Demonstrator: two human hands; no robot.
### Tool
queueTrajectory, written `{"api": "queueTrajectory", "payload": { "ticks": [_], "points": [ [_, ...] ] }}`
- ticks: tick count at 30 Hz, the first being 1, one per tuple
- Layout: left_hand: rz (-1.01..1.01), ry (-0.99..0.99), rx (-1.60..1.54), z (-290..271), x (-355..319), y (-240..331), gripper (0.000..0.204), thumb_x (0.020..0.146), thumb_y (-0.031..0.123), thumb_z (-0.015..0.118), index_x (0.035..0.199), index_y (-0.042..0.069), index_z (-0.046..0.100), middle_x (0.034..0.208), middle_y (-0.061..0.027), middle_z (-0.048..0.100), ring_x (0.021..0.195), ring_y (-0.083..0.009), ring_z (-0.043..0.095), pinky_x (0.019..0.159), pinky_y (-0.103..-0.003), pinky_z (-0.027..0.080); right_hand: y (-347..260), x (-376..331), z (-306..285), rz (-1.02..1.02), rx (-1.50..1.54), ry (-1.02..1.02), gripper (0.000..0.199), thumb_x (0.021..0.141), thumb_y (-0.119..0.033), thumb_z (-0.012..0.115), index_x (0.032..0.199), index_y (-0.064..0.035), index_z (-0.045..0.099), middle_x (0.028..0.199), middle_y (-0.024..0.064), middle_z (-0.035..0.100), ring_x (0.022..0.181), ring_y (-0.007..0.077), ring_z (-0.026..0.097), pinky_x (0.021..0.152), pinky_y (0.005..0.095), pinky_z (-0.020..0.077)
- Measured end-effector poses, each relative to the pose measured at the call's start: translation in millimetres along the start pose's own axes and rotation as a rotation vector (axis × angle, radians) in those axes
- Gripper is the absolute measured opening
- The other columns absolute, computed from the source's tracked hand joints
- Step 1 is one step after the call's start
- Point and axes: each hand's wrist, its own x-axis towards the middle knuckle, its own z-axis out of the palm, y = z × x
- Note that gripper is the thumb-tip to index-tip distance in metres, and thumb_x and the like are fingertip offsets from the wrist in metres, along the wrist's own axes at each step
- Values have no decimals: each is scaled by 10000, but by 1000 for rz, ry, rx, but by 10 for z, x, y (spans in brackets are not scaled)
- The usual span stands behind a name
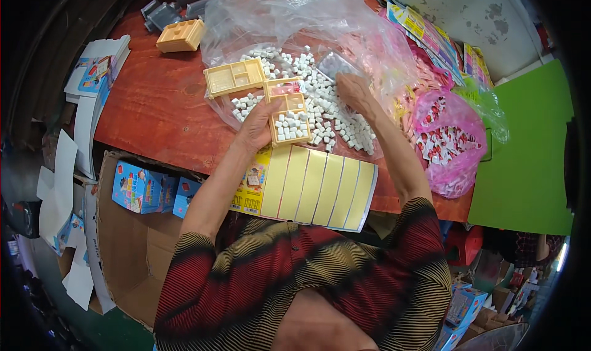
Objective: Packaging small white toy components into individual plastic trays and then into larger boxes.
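Observation:
My left hand [258, 124] grips a cream-yellow compartment tray [271, 120], thumb over its side. White cubes [290, 127] fill the tray's near compartment, and a small red-and-pink packet [285, 88] lies in the far one. To the right, my right hand [354, 91] is closed at the near edge of a translucent greyish plastic box [336, 65], its fingertips partly hidden. Loose white cubes [320, 108] are heaped on clear plastic between and around my hands. A second cream tray [234, 77], without cubes, lies just left of the held one.
Yellow printed card sheets [314, 188] lie at the table's near edge. A pink bag [448, 145] of small packets stands at right, beside a green board [523, 148]. Stacked cream trays [180, 36] sit at far left. A cardboard box [132, 252] with blue cartons [138, 188] stands below.

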Motion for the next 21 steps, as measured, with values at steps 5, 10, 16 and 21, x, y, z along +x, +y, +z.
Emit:
{"api": "queueTrajectory", "payload": {
  "ticks": [5, 10, 16, 21],
  "points": [
    [13, 67, -144, -7, 40, -9, 391, 824, 290, 465, 1117, 39, 403, 1050, -135, 491, 971, -246, 492, 822, -394, 420, 21, 21, -163, 71, 29, 130, 107, 673, -108, 483, 630, -18, 444, 573, 174, 487, 580, 333, 511, 507, 404, 383],
    [7, 87, -165, 57, 25, -76, 396, 834, 322, 432, 1123, 52, 404, 1055, -132, 485, 971, -253, 484, 831, -407, 406, 108, 2, -293, 80, -104, 22, 82, 662, -86, 476, 632, -11, 492, 624, 181, 540, 620, 317, 543, 529, 408, 394],
    [49, 126, -167, 35, 34, -69, 361, 862, 290, 370, 1148, 71, 390, 1079, -118, 477, 991, -259, 467, 851, -411, 381, 154, 5, -523, 13, -207, 427, 31, 626, -63, 473, 615, -38, 458, 566, 147, 477, 539, 307, 484, 500, 416, 348],
    [94, 85, -182, 69, 122, -76, 399, 866, 338, 323, 1143, 59, 389, 1117, -132, 453, 1012, -276, 454, 874, -420, 362, 40, -8, -842, 292, 216, 614, 128, 753, -118, 487, 679, -13, 481, 608, 119, 498, 568, 232, 505, 527, 320, 393]
  ]
}}
